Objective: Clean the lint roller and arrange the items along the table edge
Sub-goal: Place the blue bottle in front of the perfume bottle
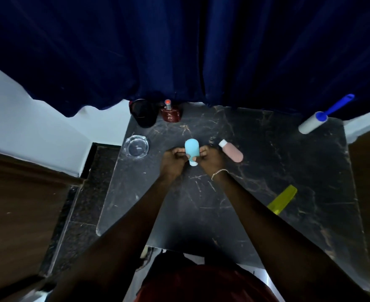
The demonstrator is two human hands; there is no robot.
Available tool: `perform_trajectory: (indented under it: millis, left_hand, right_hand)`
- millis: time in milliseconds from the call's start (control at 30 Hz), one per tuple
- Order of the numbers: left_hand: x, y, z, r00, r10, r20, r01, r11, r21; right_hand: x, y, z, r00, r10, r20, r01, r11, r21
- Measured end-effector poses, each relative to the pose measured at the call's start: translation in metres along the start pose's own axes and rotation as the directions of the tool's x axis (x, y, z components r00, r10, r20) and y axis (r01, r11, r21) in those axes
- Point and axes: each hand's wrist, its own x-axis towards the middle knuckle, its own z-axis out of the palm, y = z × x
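A light blue squeeze bottle (191,149) is held between both my hands over the middle of the black marble table (267,171). My left hand (172,161) grips its left side and my right hand (210,159) its right side, near the cap end. A pink squeeze bottle (232,151) lies on its side just right of my right hand. The lint roller (314,124), white with a blue handle, lies at the table's far right corner. A yellow-green comb (283,199) lies at the right, nearer to me.
A glass ashtray (136,147) sits near the left edge. A dark red perfume bottle (171,113) and a black cap (143,113) stand at the far left corner. A dark blue curtain (179,51) hangs behind the table.
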Motion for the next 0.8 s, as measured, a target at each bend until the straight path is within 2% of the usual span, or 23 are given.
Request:
perform_trajectory:
  millis: [200,433,600,800]
  left_hand:
    - [0.040,0.011,-0.046,0.990,0.138,0.011,-0.137,0.976,0.167]
    - [0.083,0.011,-0.071,0.993,0.104,0.060,-0.116,0.954,0.276]
    - [0.099,0.013,-0.081,0.984,0.146,0.106,-0.172,0.938,0.302]
    - [0.106,0.009,-0.088,0.984,0.129,0.120,-0.160,0.942,0.297]
  right_hand:
    - [0.038,-0.032,0.044,0.999,-0.018,-0.026,0.017,0.999,-0.042]
    - [0.072,-0.049,0.081,0.999,-0.024,-0.047,0.019,0.994,-0.110]
    - [0.088,-0.058,0.095,0.997,-0.023,-0.070,0.014,0.992,-0.123]
    - [0.094,-0.058,0.108,0.994,-0.058,-0.088,0.047,0.991,-0.127]
